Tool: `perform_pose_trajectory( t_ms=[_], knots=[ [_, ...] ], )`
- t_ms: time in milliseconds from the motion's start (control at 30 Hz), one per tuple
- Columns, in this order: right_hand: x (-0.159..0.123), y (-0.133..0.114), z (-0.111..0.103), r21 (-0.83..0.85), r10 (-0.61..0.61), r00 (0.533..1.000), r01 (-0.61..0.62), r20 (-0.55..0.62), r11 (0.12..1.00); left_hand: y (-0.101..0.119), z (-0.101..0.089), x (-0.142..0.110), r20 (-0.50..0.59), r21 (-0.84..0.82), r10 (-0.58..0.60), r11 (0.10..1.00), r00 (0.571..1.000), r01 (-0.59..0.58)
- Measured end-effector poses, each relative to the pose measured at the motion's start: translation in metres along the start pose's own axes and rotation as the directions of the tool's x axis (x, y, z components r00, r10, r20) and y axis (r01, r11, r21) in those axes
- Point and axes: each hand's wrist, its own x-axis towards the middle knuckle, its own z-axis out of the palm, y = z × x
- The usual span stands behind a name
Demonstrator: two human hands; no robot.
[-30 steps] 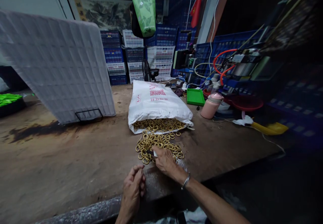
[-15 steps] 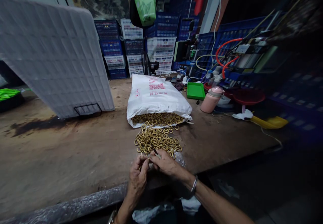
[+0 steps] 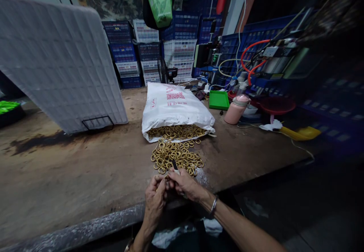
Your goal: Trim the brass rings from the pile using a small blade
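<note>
My left hand (image 3: 154, 198) is closed at the near edge of the table, its thumb and fingers pinched on what looks like a brass-coloured ring (image 3: 166, 177), mostly hidden by the fingers. My right hand (image 3: 186, 185) is wrapped round a small slim tool (image 3: 174, 165) with a dark end pointing away from me and a pale part at the thumb; its exact kind is unclear. Both hands meet at the fingertips. Just beyond them lies a loose pile of brass-coloured rings (image 3: 173, 155), spilling from the open mouth of a white woven sack (image 3: 178, 110) with red print.
A white quilted panel (image 3: 65, 66) stands on the left. On the right are a green tray (image 3: 218, 100), a pink bottle (image 3: 236, 110), a red dish (image 3: 277, 106) and a yellow scoop-like thing (image 3: 301, 133). Stacked crates (image 3: 180, 51) line the back; a green bag (image 3: 159, 2) hangs above.
The tool in my right hand has tilted, and its dark end now shows more plainly. My fingers have shifted slightly around the ring. The whole view has moved a little.
</note>
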Motion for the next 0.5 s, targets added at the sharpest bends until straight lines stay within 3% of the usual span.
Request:
perform_pose_trajectory(
  t_ms=[167, 300, 400, 500],
  knots=[
    [0.0026, -0.0009, 0.0003, -0.282, -0.192, 0.975, 0.153, -0.116, 0.947, 0.0030, -0.0030, -0.0017, -0.018, 0.077, -0.030, 0.997, 0.999, 0.031],
    [0.0003, -0.0037, 0.0031, -0.475, -0.311, 0.944, 0.225, -0.110, 0.851, 0.0049, -0.0028, -0.0024, 0.002, 0.131, -0.064, 0.989, 0.998, 0.064],
    [-0.0024, -0.0057, 0.0055, -0.520, -0.335, 0.939, 0.247, -0.082, 0.818, 0.0063, -0.0041, -0.0040, 0.036, 0.146, -0.102, 0.985, 0.994, 0.095],
    [-0.0036, -0.0077, 0.0062, -0.475, -0.320, 0.945, 0.248, -0.075, 0.845, 0.0061, -0.0063, -0.0066, 0.085, 0.101, -0.115, 0.989, 0.990, 0.107]
  ],
)
